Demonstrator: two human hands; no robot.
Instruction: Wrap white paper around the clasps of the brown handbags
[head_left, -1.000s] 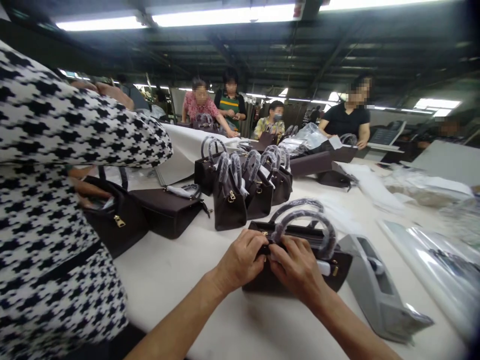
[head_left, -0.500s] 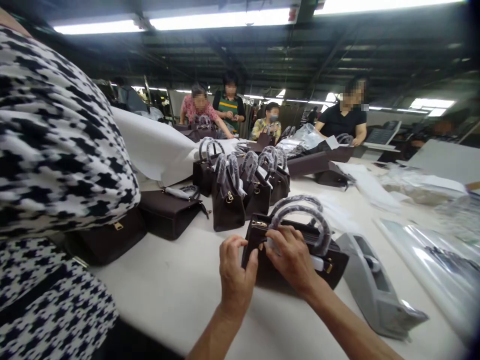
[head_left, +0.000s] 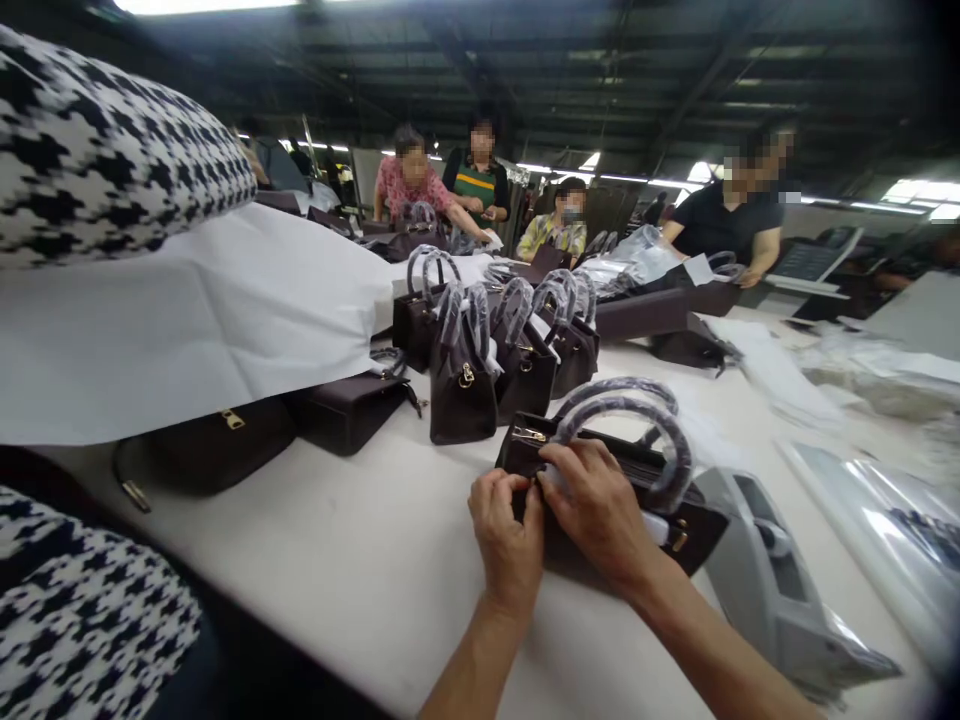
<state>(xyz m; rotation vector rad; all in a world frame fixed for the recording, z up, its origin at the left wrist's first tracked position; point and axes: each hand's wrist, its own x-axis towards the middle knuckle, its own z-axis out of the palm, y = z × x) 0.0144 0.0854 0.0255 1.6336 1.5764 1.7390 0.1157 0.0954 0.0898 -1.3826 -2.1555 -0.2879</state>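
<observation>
A dark brown handbag point(head_left: 574, 560) stands on the white table in front of me. Its two handles point(head_left: 626, 405) are wrapped in clear plastic, and a gold zipper pull point(head_left: 530, 435) shows at its near left corner. My left hand point(head_left: 508, 540) is closed at that end, thumb and fingertips pinched together on a small dark part of the bag. My right hand point(head_left: 604, 505) is closed too, its fingertips meeting the left ones just under the handle. The piece between the fingertips is mostly hidden.
Several finished-looking handbags point(head_left: 463, 400) stand behind, handles wrapped. A grey tape dispenser point(head_left: 780, 580) sits to the right, beside clear plastic sheets point(head_left: 870, 520). At left, a person in a houndstooth top point(head_left: 112, 150) holds white paper point(head_left: 195, 320) over more bags. Several co-workers stand across the table.
My left hand has moved in to the right, its fingers closing against the right hand's fingertips. The white paper at left has swung forward over the bags there. The view has shifted slightly.
</observation>
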